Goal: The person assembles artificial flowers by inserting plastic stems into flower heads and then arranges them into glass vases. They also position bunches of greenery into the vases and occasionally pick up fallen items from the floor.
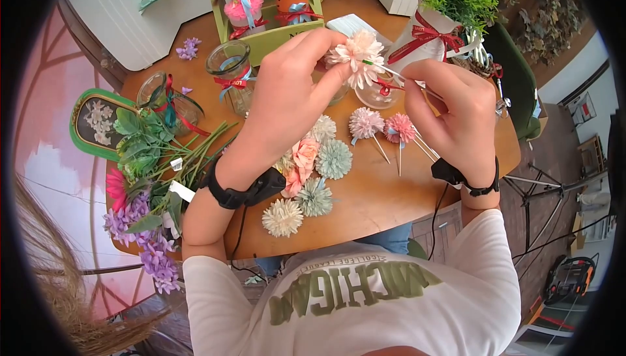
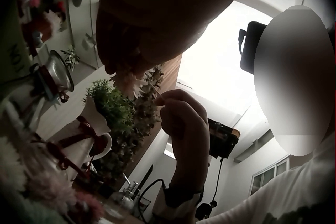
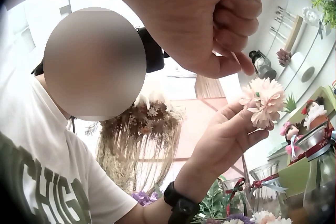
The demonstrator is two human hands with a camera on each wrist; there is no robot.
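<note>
Above the table, my left hand (image 1: 287, 82) pinches a pale pink artificial flower head (image 1: 362, 44) between thumb and fingers. The flower's back, with a small green centre, faces my right hand (image 1: 456, 105). That hand, fingers curled, pinches a thin white stick (image 1: 392, 73) whose tip is right at the green centre. In the right wrist view the flower head (image 3: 265, 102) shows clearly in the left fingers. Below the hands lie a lilac-pink flower (image 1: 366, 123) and a coral-pink flower (image 1: 399, 128), both on sticks. Loose cream (image 1: 282, 218) and blue-green flower heads (image 1: 334, 158) lie nearby.
Glass jars with ribbons (image 1: 229, 62) stand at the back left, before a green wooden box (image 1: 261, 43) with two dolls. A white pitcher (image 1: 417, 33) with a green plant is at the back right. Purple flowers with stems (image 1: 140, 225) lie at the left edge.
</note>
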